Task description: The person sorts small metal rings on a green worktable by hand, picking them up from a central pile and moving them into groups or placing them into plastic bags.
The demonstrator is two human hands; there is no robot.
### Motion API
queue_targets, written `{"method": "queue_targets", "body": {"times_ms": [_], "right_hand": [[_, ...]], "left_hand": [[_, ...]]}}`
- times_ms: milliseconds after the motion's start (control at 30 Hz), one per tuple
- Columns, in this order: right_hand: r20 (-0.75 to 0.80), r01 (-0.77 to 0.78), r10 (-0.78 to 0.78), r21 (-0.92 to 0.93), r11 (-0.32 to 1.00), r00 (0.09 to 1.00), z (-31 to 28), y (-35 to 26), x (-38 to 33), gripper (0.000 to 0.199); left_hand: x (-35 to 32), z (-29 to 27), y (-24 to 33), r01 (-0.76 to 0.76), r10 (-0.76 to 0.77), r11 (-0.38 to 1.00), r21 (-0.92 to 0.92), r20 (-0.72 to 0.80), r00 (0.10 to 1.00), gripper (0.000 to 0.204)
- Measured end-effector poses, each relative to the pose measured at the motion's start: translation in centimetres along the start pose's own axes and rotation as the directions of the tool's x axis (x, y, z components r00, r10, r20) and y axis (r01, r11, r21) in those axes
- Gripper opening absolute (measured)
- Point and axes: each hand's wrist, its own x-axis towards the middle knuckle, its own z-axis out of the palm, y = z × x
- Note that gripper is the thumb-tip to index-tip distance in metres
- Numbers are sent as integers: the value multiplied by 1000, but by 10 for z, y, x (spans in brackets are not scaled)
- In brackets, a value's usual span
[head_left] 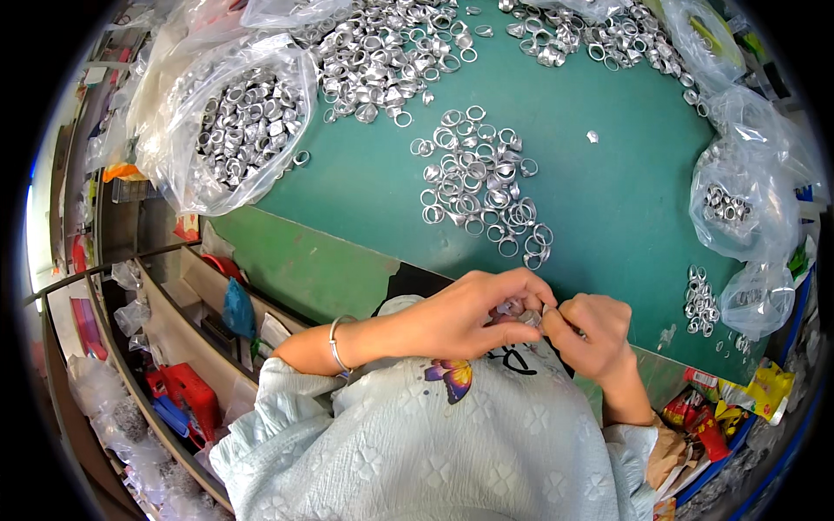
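My left hand (478, 313) is curled in front of my body, close to the table's near edge. Small shiny pieces that look like silver rings (514, 309) show inside its bent fingers. Against its fingertips, my right hand (592, 334) is closed in a pinch; what it grips, if anything, is too small to make out. Just beyond both hands, a loose heap of silver rings (476, 174) is spread over the green tabletop (347, 191).
An open plastic bag of rings (300, 82) stands at the far left beside a larger ring pile (382, 61). Another pile (599, 35) lies at the back right. On the right are clear bags (756, 174) and a small ring cluster (700, 301). Open drawers (187, 313) flank my left.
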Motion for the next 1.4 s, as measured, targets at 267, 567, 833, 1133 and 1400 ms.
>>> {"method": "queue_targets", "body": {"times_ms": [267,567,833,1133,1400], "right_hand": [[78,156,-144,-165,974,986,-11,1,6,10],[30,-178,181,-88,980,983,-19,15,-11,3],[114,-803,803,220,553,585,-33,43,-61,12],[80,-892,896,172,419,437,-47,68,-55,31],[599,-493,666,785,-376,446,-10,30,-32,23]], "left_hand": [[0,9,-13,24,-40,980,-195,-76,996,15],[20,1,-22,151,-151,989,-8,-75,986,23],[26,8,-33,185,-190,981,-50,-144,971,14],[23,5,-29,155,-150,988,3,-213,965,16],[40,16,-21,-34,12,989,-144,-151,988,44]]}}
